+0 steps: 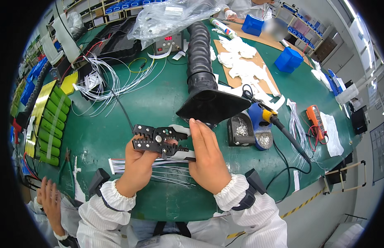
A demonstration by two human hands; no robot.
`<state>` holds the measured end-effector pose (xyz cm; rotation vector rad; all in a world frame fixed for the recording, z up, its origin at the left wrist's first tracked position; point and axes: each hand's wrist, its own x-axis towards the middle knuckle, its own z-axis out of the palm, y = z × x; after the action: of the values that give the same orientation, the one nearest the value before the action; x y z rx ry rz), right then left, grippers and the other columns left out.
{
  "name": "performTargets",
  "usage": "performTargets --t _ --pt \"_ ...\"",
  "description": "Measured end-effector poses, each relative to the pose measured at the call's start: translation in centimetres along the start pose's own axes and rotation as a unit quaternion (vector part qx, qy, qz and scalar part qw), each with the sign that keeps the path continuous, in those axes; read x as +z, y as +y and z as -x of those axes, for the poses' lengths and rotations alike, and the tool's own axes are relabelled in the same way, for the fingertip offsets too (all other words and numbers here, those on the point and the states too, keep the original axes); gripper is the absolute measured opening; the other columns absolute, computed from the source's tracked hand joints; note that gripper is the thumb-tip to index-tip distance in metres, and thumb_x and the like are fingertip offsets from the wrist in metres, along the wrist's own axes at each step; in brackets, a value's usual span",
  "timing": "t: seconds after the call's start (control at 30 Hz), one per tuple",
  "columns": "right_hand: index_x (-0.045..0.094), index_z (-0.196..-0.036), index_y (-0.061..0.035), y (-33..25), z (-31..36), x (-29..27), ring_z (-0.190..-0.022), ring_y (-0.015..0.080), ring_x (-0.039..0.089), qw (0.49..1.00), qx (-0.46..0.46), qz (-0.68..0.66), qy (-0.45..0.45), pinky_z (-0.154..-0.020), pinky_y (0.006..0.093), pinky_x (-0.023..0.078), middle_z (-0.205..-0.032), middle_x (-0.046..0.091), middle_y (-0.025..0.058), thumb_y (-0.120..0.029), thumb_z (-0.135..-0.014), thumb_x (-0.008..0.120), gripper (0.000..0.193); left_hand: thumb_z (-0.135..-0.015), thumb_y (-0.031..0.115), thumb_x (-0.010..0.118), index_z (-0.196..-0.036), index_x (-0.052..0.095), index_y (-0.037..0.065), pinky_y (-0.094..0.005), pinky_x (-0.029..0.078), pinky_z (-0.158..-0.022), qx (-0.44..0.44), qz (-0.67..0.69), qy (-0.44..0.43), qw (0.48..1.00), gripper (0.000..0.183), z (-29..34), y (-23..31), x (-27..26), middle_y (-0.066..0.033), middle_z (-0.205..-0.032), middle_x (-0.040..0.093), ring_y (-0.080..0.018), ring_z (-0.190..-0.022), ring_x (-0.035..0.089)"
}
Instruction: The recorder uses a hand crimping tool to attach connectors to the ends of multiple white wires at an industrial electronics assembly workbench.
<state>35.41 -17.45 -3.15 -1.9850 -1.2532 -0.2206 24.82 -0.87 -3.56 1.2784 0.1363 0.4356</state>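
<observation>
Wire strippers (159, 139) with a black toothed head and grey handles lie across both my hands, above the table. My right hand (208, 163) is closed round the handles, which stand spread apart. My left hand (138, 167) is closed about the head from below, its fingers mostly hidden behind the tool. A thin black cable (122, 108) runs down to the head; where it ends is hidden. Under my hands lies a bundle of white wires (169, 170) with a white connector (111, 166) at its left end.
A black fume hose hood (212, 105) hangs just beyond my hands. A soldering iron (283, 129), tip-cleaner pot (241, 128), multimeter (316, 120) stand right. Green battery pack (51, 128), pliers (70, 169) and another person's hand (50, 200) are left. White wires (113, 82) lie behind.
</observation>
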Motion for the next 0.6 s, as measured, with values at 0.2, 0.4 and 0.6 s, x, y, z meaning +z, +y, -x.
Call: performTargets --t 0.2,0.4,0.6 --pt "0.035 -0.145 0.0124 0.13 -0.04 -0.25 -0.132 0.046 0.045 1.0 -0.004 -0.002 0.001 -0.109 0.0483 0.042 -0.138 0.044 0.0284 0.018 -0.061 0.057 0.087 -0.101 0.003 0.048 -0.118 0.064 -0.002 -0.0291 0.053 -0.083 0.019 -0.022 -0.004 1.0 0.024 -0.21 0.06 0.45 -0.0133 -0.107 0.073 -0.0185 -0.099 0.07" --pt "0.036 -0.144 0.0126 0.09 -0.11 -0.12 -0.131 0.046 0.046 1.0 -0.008 -0.001 0.003 -0.109 0.0482 0.042 -0.136 0.045 0.0282 0.018 -0.061 0.057 0.086 -0.102 0.003 0.048 -0.119 0.064 -0.001 -0.0286 0.053 -0.082 0.022 -0.032 -0.01 0.999 0.024 -0.27 -0.08 0.13 -0.0132 -0.107 0.074 -0.0176 -0.097 0.07" --pt "0.036 -0.144 0.0124 0.03 -0.1 -0.07 -0.13 0.0464 0.046 1.0 -0.003 -0.004 0.0 -0.108 0.0482 0.043 -0.136 0.045 0.0284 0.018 -0.062 0.058 0.086 -0.102 0.005 0.05 -0.118 0.064 0.0 -0.0247 0.047 -0.071 0.009 -0.024 0.02 0.999 0.022 -0.21 -0.16 0.21 -0.0102 -0.105 0.073 -0.0128 -0.089 0.066"
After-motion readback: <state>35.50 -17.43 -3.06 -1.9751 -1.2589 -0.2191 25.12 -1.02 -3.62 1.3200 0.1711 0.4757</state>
